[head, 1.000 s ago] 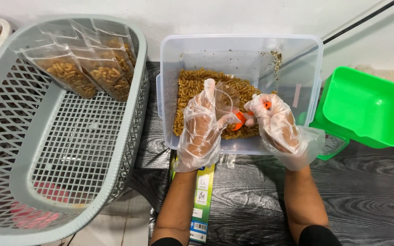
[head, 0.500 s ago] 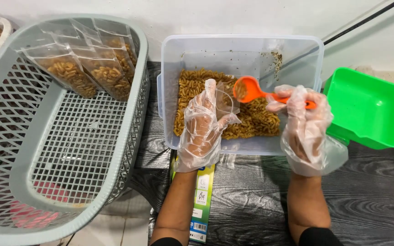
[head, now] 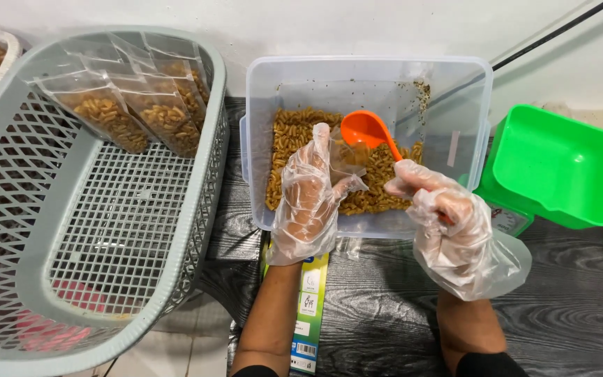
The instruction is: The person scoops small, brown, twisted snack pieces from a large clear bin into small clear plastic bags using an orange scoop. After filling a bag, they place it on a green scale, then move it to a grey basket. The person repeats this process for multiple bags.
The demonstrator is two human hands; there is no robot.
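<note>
Both hands are wearing loose clear plastic gloves. The right hand, at centre right of the frame, is closing its fingers around the handle of an orange plastic scoop; the handle is mostly hidden inside the glove. The scoop bowl is sitting above the middle of the clear rectangular plastic tub, just over the heap of brown twisted snack pieces lying on the tub floor. Whether the scoop is carrying any pieces cannot be told.

The left hand, at frame centre, is pinching a small clear plastic bag between thumb and fingers, holding it upright just beside the scoop bowl, over the near part of the tub. The bag's mouth is not clearly visible.

The tub is resting on a dark wood-grain bench. At the right of the frame a bright green square plastic tray is sitting on a small scale, just beside the tub. At the left a large grey lattice plastic basket is holding several filled clear bags of the same snack, leaning at its upper end. A flat green and white carton is lying on the bench under the left forearm.
</note>
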